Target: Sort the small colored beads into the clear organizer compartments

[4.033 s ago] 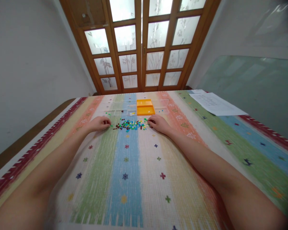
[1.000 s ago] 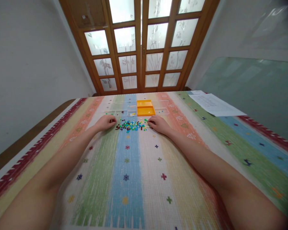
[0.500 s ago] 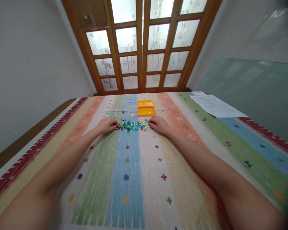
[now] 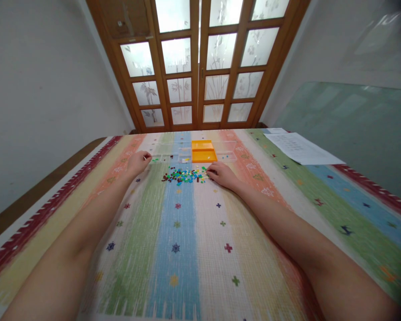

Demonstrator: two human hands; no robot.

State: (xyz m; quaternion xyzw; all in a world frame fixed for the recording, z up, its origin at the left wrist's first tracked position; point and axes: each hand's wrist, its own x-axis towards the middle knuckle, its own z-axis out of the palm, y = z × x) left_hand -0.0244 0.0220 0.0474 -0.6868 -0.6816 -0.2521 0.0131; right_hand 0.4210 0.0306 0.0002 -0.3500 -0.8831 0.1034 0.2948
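A heap of tiny coloured pieces (image 4: 184, 175), mostly blue, green, dark red and yellow, lies on the striped tablecloth. Behind it stands a clear plastic compartment box (image 4: 231, 151), with a few pieces in several sections. A two-part orange tray (image 4: 203, 150) sits at its middle, with a small pale piece inside. My left hand (image 4: 139, 163) is at the box's left end, fingertips pinched together; whatever they hold is too small to make out. My right hand (image 4: 222, 174) rests at the heap's right edge, its fingers curled closed, their tips partly hidden.
White printed sheets (image 4: 302, 148) lie on the table at the right. A pale green glass panel (image 4: 350, 120) stands beyond that side. Wooden doors with frosted panes (image 4: 217, 87) rise behind the table's far edge.
My left hand has gone from the heap's left edge, up and leftward, to the left end of the clear box. My right hand has stayed in place.
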